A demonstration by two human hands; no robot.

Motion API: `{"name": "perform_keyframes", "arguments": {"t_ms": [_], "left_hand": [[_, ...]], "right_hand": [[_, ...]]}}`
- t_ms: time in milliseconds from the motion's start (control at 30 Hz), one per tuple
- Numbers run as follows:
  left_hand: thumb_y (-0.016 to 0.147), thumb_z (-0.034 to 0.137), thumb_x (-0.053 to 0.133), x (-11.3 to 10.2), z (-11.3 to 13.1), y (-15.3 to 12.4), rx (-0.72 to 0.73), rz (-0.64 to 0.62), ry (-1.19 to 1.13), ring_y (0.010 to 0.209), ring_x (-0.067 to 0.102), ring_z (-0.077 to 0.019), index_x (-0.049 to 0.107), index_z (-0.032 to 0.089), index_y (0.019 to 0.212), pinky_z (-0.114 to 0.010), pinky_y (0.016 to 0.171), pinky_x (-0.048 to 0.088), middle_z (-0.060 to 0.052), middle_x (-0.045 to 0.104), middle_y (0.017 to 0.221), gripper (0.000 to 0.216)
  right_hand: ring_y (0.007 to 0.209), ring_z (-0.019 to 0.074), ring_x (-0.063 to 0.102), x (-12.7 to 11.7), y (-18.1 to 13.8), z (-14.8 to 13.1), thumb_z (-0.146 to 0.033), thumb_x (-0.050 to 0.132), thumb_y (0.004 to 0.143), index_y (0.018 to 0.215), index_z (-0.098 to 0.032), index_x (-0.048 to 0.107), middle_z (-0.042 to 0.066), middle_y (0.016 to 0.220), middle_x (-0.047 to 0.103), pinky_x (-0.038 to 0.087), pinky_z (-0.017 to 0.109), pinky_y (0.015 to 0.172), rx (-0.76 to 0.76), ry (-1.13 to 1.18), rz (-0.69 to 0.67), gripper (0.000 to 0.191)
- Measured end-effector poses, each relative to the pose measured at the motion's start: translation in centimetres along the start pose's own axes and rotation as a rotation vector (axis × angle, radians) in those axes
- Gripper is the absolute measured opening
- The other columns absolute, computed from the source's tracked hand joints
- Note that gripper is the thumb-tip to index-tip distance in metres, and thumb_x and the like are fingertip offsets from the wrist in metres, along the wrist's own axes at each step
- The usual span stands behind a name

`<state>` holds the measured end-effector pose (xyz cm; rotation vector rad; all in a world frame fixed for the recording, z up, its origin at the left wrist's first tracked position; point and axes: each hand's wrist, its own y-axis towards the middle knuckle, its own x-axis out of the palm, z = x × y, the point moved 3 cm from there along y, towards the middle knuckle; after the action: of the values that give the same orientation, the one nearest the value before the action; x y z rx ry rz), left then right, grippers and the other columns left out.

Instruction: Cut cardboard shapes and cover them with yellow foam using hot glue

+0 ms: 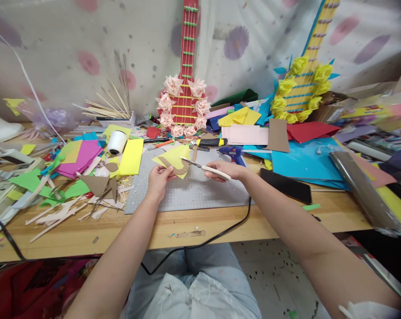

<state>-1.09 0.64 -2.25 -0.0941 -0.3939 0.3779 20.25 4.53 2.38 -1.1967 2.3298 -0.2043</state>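
Observation:
My left hand pinches a yellow paper piece that has a brown cardboard shape lying against it, held just above the grey cutting mat. My right hand is closed round the white handles of a pair of scissors. The scissor blades point left and their tips reach the yellow paper's right edge. Both forearms stretch out from the bottom of the view over the wooden table.
Coloured paper sheets and scraps cover the table to left and right. A blue glue gun, a utility knife and a white tape roll lie behind the mat. Two paper guitars, one red and one yellow-flowered, lean on the back wall. A black cable hangs over the front edge.

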Motion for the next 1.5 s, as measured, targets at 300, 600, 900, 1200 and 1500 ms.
{"name": "perform_keyframes", "arguments": {"t_ms": [300, 600, 900, 1200, 1500], "left_hand": [[0.059, 0.02, 0.073, 0.0, -0.1, 0.0, -0.003, -0.013, 0.004, 0.054, 0.061, -0.0103, 0.049, 0.014, 0.072, -0.023, 0.054, 0.053, 0.001, 0.063, 0.062, 0.028], [0.055, 0.022, 0.076, -0.1, 0.1, 0.1, 0.026, -0.003, -0.01, 0.054, 0.061, -0.0103, 0.049, 0.014, 0.074, -0.024, 0.053, 0.052, 0.001, 0.062, 0.062, 0.034], [0.052, 0.027, 0.075, -0.5, 0.8, 0.4, 0.139, 0.099, -0.017, 0.059, 0.06, -0.0105, 0.048, 0.016, 0.075, -0.023, 0.054, 0.049, 0.002, 0.062, 0.067, 0.037], [0.055, 0.03, 0.071, -0.6, 1.0, 0.3, 0.231, 0.05, 0.061, 0.068, 0.056, -0.0119, 0.06, 0.017, 0.084, -0.023, 0.06, 0.044, 0.001, 0.06, 0.074, 0.033], [0.061, 0.032, 0.068, -0.7, 0.5, 0.7, 0.322, 0.03, 0.149, 0.069, 0.055, -0.0119, 0.064, 0.016, 0.096, -0.024, 0.065, 0.044, -0.003, 0.063, 0.081, 0.039]], "right_hand": [[0.037, 0.0039, 0.036, 0.2, 0.1, -0.3, -0.057, 0.062, 0.067, 0.064, -0.018, 0.04, -0.008, 0.045, 0.04, 0.027, 0.019, 0.038, 0.007, -0.032, 0.034, 0.046], [0.04, 0.0051, 0.038, 0.0, 0.1, 0.3, -0.059, 0.057, 0.07, 0.069, -0.017, 0.042, -0.006, 0.049, 0.043, 0.028, 0.02, 0.039, -0.009, -0.061, 0.035, 0.045], [0.049, 0.0058, 0.042, -0.8, -1.2, 0.8, -0.061, 0.051, 0.075, 0.073, -0.017, 0.041, -0.004, 0.059, 0.045, 0.032, 0.02, 0.044, -0.078, -0.145, -0.035, 0.045], [0.051, 0.0072, 0.044, -0.2, -0.7, 1.1, -0.056, 0.05, 0.077, 0.072, -0.016, 0.044, -0.003, 0.061, 0.048, 0.035, 0.023, 0.05, -0.036, -0.277, -0.087, 0.04], [0.052, 0.0074, 0.044, 0.1, -1.0, 0.0, -0.056, 0.049, 0.078, 0.07, -0.017, 0.043, -0.002, 0.06, 0.047, 0.035, 0.023, 0.051, -0.006, -0.307, -0.102, 0.041]]}}
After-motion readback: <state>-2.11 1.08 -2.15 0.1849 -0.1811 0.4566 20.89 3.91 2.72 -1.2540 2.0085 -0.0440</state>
